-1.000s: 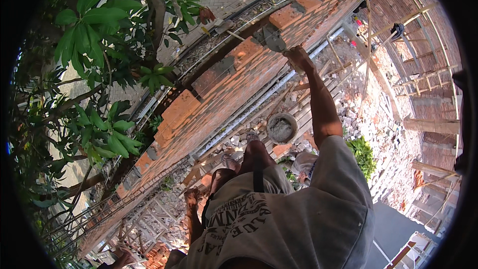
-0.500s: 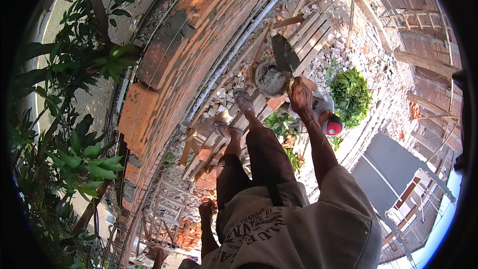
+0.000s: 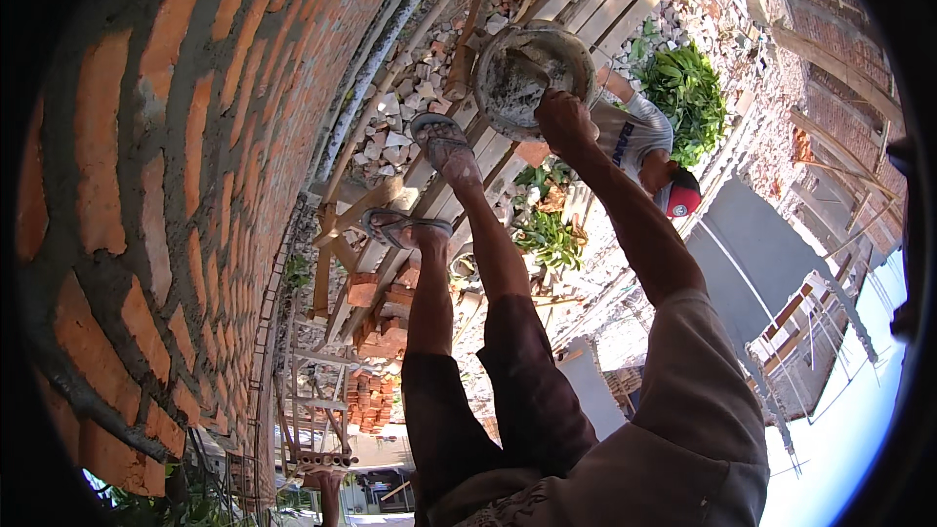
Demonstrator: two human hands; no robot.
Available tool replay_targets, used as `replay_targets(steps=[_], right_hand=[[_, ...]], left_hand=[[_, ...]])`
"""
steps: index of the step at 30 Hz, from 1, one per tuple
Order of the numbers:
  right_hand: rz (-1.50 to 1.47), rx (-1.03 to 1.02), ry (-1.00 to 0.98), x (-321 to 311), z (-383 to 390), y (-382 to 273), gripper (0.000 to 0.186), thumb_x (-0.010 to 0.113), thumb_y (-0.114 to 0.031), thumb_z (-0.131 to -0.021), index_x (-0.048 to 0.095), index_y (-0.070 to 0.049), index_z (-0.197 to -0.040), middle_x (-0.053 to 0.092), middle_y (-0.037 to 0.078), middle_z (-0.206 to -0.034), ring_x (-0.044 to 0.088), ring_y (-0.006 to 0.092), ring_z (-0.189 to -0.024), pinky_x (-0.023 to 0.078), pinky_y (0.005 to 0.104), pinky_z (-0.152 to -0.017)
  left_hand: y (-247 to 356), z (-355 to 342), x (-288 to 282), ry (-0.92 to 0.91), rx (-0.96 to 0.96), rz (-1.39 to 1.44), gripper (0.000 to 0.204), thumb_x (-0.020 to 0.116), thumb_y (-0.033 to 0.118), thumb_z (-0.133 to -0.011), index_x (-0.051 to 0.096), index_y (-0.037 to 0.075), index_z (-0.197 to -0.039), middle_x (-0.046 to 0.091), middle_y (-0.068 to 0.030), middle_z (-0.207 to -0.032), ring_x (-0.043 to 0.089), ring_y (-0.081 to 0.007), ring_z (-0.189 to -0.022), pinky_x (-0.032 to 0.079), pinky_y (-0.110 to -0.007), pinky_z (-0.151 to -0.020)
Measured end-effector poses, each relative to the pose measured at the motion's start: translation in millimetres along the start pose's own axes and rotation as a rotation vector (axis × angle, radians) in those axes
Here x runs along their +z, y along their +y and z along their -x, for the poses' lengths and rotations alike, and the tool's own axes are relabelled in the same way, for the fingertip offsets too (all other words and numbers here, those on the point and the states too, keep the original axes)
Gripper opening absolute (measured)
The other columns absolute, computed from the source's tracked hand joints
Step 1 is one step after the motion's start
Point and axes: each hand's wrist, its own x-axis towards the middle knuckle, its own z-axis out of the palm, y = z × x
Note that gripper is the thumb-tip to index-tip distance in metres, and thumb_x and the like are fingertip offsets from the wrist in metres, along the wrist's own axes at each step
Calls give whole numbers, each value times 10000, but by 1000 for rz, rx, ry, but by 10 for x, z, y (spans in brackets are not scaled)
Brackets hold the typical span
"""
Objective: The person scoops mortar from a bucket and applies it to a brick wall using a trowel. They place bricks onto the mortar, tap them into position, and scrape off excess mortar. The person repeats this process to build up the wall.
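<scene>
My right hand [image 3: 566, 123] is closed around the handle of a trowel [image 3: 529, 68], whose blade dips into a round bucket [image 3: 488, 102] of grey mortar [image 3: 566, 68]. The bucket stands on wooden planks, just beyond my sandalled feet. The grip itself is partly hidden by the back of my hand. My left hand does not show. To my left rises a brick wall [image 3: 200, 137] with grey mortar joints.
I stand on a plank platform [image 3: 395, 224]. Broken bricks [image 3: 395, 132] lie below. Another person in a red cap [image 3: 683, 197] is near the bucket, beside a leafy green heap [image 3: 683, 98]. Stacked bricks [image 3: 371, 400] and a wooden frame [image 3: 317, 410] stand lower left.
My right hand has lowered the trowel from beside the bucket into it. The view has swung closer to the wall face, and my left hand has left the picture.
</scene>
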Motion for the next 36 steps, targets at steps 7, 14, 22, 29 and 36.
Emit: replay_targets(steps=[7, 14, 22, 29, 36], right_hand=[[-889, 292, -13, 5, 694, 127, 272, 538, -148, -806, 520, 57, -983, 577, 219, -661, 604, 393, -666, 432, 490, -576], [-969, 541, 262, 356, 369, -226, 298, 497, -270, -837, 551, 23, -840, 574, 230, -663, 577, 443, -666, 434, 511, -603], [-1462, 369, -98, 473, 64, -521, 216, 544, -207, -860, 589, -6, -797, 562, 144, -609, 560, 272, -537, 449, 373, -495], [-1892, 662, -139, -13, 749, -263, 265, 624, -256, -852, 547, -22, -754, 521, 19, -577, 477, 102, -459, 376, 283, -411], [-1551, 475, -129, -981, 1625, 577, 274, 639, -248, -830, 594, 17, -775, 571, 54, -590, 521, 111, -467, 424, 303, -419]], left_hand=[[737, -1823, 760, -224, -59, 898, 156, 626, 113, -813, 603, 85, -662, 541, 14, -563, 513, -122, -481, 397, -271, -451], [285, -3370, 748, -529, -248, 1408, 159, 615, 56, -794, 600, 96, -642, 541, 28, -558, 497, -110, -473, 406, -247, -455], [137, -2820, 267, -507, -175, 1249, 108, 660, 60, -750, 611, 119, -673, 571, 26, -606, 523, -107, -514, 427, -246, -471], [-155, 902, -982, 141, -61, -16, 133, 651, 191, -821, 618, 77, -762, 612, -30, -665, 586, -161, -550, 466, -298, -483], [157, 2441, -1213, 368, -39, 119, 250, 638, 287, -891, 619, 40, -856, 643, -74, -721, 643, -200, -583, 514, -331, -503]])
